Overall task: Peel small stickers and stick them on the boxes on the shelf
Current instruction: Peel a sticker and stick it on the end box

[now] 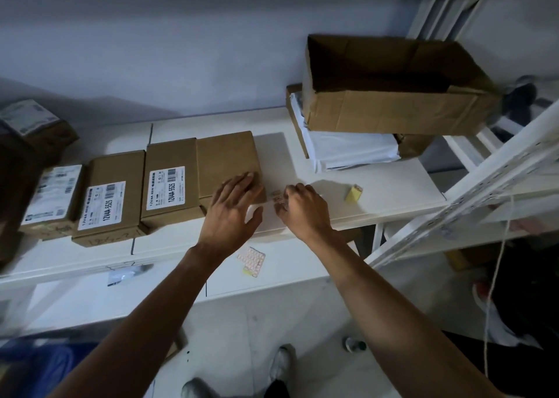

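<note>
- Spanning the middle of the frame, the white shelf (378, 186) is flat, smooth and hard, a firm bed for pressing on.
- At upper right an open carton (393, 95), corrugated and creased, sits on a second carton holding white wrap.
- Left of centre runs a row of shut brown boxes (169, 183); those to the left carry printed labels, while the plain box (227, 162) at the row's right end shows none. Its matte card looks stiff enough to take a press.
- The left hand (230, 210) lies flat, fingers spread, on that plain box's near corner, steadying it.
- The right hand (302, 207), just right of the box, is curled with fingertips pinched on a small sticker strip (277, 198).
- A pink sticker sheet (252, 260) lies at lower centre on the shelf's front edge.
- The stickers look thin, light, floppy and tacky, so best lifted by a corner with a nail.
</note>
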